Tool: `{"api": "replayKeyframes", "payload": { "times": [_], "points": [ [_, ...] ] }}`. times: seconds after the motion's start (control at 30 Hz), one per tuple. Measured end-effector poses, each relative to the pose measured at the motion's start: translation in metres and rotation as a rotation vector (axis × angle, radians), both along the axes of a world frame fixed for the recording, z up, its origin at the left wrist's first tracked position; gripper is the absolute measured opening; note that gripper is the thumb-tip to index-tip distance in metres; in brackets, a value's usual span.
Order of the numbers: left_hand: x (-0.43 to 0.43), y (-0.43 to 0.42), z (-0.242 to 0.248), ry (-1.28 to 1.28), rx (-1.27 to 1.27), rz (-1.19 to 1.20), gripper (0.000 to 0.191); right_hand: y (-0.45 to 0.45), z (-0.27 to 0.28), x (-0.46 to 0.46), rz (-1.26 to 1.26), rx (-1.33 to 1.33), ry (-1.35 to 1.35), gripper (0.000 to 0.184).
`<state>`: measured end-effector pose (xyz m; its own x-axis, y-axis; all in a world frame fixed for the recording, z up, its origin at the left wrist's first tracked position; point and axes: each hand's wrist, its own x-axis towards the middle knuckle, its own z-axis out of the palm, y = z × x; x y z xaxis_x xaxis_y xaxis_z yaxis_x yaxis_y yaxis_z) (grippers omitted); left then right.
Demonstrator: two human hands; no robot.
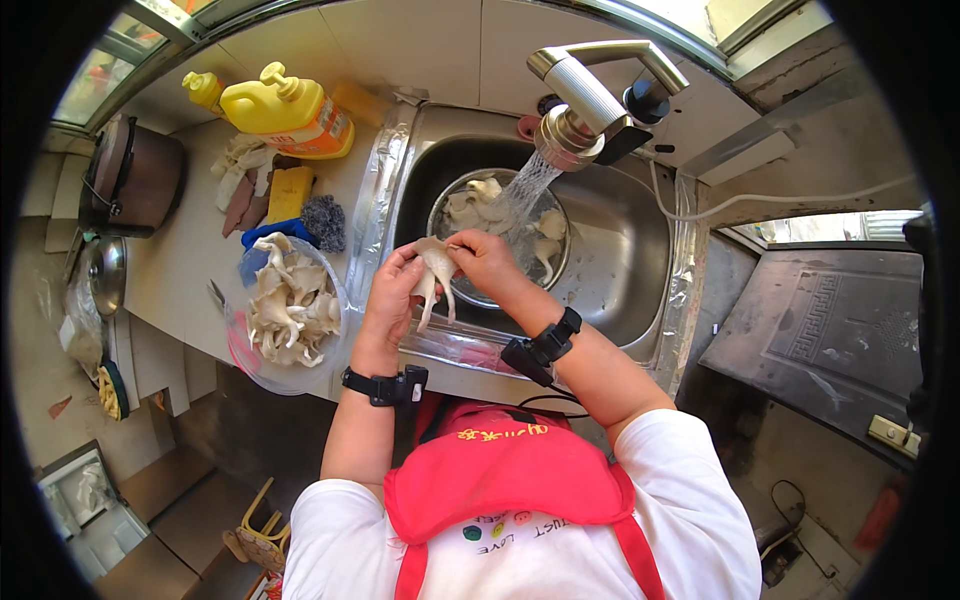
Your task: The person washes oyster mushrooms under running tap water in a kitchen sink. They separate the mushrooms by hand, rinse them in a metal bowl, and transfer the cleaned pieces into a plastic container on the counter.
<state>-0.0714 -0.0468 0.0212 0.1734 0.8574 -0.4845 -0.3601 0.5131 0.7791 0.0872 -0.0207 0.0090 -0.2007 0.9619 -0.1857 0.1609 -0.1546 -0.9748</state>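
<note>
An oyster mushroom piece point(435, 271) with two dangling stems is held between both hands over the front left of the sink. My left hand point(394, 289) grips its left side. Thumb and fingers of my right hand point(487, 262) pinch its upper right edge. Just beyond them, a round metal bowl point(564, 259) stands in the steel sink point(619, 262) with several mushroom pieces point(472, 204) inside. Water runs into it from the faucet point(574, 127). Left of my hands, a clear plastic bowl point(244, 352) holds a heap of oyster mushrooms point(292, 307).
Behind the clear bowl lie a dark scouring ball point(323, 223), a yellow sponge point(289, 193) and cloths point(244, 187). A yellow pump jug point(289, 116) stands at the back wall, and a dark cooker point(135, 180) at far left. Crinkled foil tape point(375, 202) lines the sink's edge.
</note>
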Motion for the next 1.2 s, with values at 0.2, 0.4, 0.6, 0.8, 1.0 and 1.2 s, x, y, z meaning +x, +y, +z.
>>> {"api": "replayKeyframes", "payload": {
  "times": [0.2,0.4,0.6,0.8,1.0,1.2],
  "points": [
    [0.004,-0.002,0.004,0.260,0.087,-0.018,0.013,-0.002,-0.015,0.017,0.047,-0.031,0.035,0.019],
    [-0.096,-0.025,0.061,1.031,0.511,0.386,0.011,0.037,-0.028,0.088,0.115,0.301,-1.039,0.043],
    [-0.133,-0.034,0.065,1.945,0.464,0.018,0.034,0.031,-0.086,0.095,0.242,-0.099,-1.225,0.052],
    [-0.068,-0.027,0.047,1.753,0.847,0.175,0.039,0.039,-0.114,0.100,-0.005,-0.473,-0.386,0.013],
    [0.055,-0.009,0.003,0.656,0.395,-0.134,0.034,0.026,-0.056,0.079,-0.170,-0.520,0.134,0.010],
    [0.081,0.019,-0.017,-0.189,-0.243,-0.177,0.033,0.017,-0.040,0.064,-0.179,0.057,0.011,0.016]
  ]
}}
